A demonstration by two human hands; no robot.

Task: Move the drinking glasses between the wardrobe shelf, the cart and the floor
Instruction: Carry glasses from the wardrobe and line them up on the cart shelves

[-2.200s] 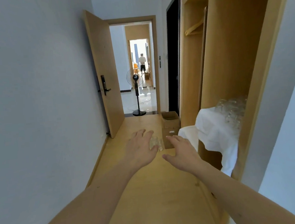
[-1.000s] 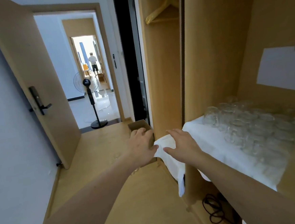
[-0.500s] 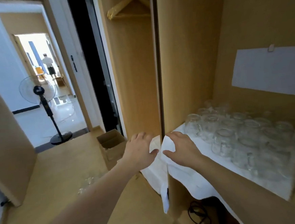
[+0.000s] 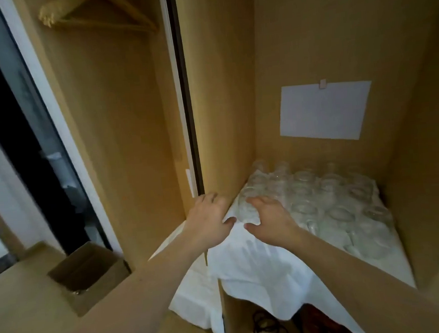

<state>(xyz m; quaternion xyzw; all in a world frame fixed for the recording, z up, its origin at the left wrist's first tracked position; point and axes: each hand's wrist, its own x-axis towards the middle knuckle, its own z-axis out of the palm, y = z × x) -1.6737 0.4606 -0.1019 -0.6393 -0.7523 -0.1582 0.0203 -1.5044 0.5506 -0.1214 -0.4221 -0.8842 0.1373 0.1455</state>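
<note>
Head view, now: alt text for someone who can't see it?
Two bare hands, left hand and right hand, reach toward the nearest glass among many glasses on a white cloth covering a wardrobe shelf. A cardboard box sits on the floor to the left.

Clear, glossy drinking glasses [image 4: 308, 206] crowd a wardrobe shelf draped in matt white cloth [image 4: 259, 257]; smooth, matt wood-grain panels [image 4: 220, 87] frame them, with a white paper sheet [image 4: 322, 112] behind and a brown cardboard box [image 4: 88, 276] on the floor.
</note>
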